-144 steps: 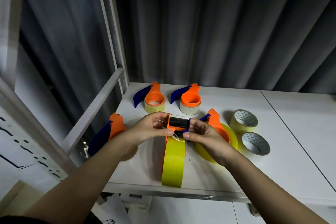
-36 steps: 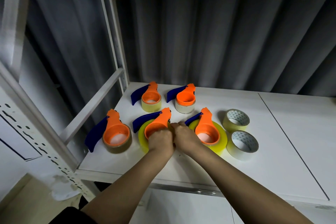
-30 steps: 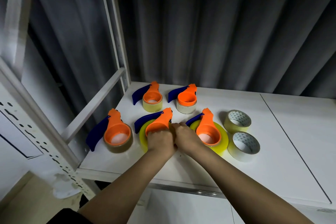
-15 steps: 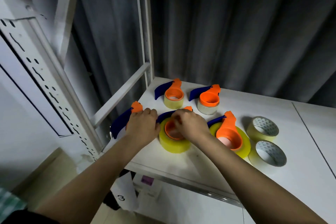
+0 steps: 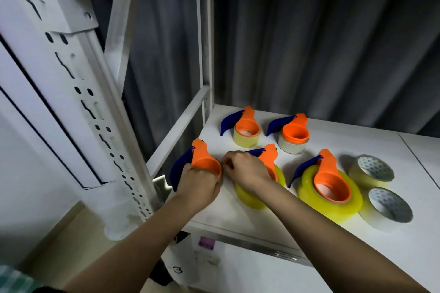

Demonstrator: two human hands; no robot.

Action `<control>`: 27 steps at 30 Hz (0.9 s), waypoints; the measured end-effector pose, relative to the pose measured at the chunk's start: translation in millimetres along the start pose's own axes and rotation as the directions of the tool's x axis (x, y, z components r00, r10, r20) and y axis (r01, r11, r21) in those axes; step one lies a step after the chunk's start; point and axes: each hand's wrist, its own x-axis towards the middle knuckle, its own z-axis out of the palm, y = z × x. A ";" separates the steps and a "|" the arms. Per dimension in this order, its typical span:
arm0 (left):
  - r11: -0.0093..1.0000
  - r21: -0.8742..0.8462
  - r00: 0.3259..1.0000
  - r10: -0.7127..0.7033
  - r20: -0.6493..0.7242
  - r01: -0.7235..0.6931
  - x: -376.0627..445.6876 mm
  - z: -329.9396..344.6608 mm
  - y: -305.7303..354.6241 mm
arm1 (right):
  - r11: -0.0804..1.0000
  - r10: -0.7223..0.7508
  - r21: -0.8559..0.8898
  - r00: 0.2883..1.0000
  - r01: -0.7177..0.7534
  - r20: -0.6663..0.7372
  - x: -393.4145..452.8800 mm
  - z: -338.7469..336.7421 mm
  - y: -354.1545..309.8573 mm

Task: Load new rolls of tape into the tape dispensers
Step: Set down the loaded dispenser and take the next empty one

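Several orange tape dispensers with blue handles lie on a white shelf [image 5: 392, 245]. My left hand [image 5: 200, 185] grips the front-left dispenser [image 5: 202, 159] from the near side, covering most of its hub and roll. My right hand [image 5: 245, 171] lies over the middle dispenser [image 5: 270, 154], which carries a yellow roll [image 5: 250, 197]. Its curled fingertips reach left to the rim of the front-left dispenser; whether they pinch anything is hidden. Two loose tape rolls sit at the right, one farther back [image 5: 371, 171] and one nearer [image 5: 388, 204].
A dispenser on a wide yellow roll [image 5: 331, 185] lies right of my hands. Two more loaded dispensers stand at the back, one left [image 5: 247, 126] and one right [image 5: 295, 133]. A perforated white upright [image 5: 78, 93] and a slanted side rail [image 5: 181, 126] border the shelf's left edge.
The middle dispenser with its yellow roll was laid flat on the shelf. My left hand closed round the front-left dispenser, and my right hand slid left toward it. The view swung left.
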 end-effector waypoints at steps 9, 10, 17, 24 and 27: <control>0.648 -0.731 0.965 -0.254 0.060 0.216 9.5 -73.7 -4.3 | 0.536 0.122 0.843 0.992 -0.030 -0.043 -12.0 -22.9 -10.6; 0.561 -0.802 0.964 -0.256 0.069 0.206 12.5 -79.3 -1.7 | 0.477 0.101 0.879 0.994 -0.020 -0.032 -15.6 -27.5 -12.0; -0.048 -0.988 0.983 -0.109 0.148 0.143 30.5 -104.1 29.4 | 0.345 0.146 0.921 0.959 0.180 -0.242 -36.2 -44.4 -5.0; -0.418 -0.872 0.964 0.037 0.265 0.256 47.4 -101.5 79.7 | 0.410 0.233 0.896 0.931 0.168 -0.281 -63.6 -63.5 45.6; -0.478 -0.833 0.956 0.060 0.287 0.280 54.9 -106.3 108.3 | 0.495 0.242 0.852 0.915 0.169 -0.322 -76.3 -67.3 66.6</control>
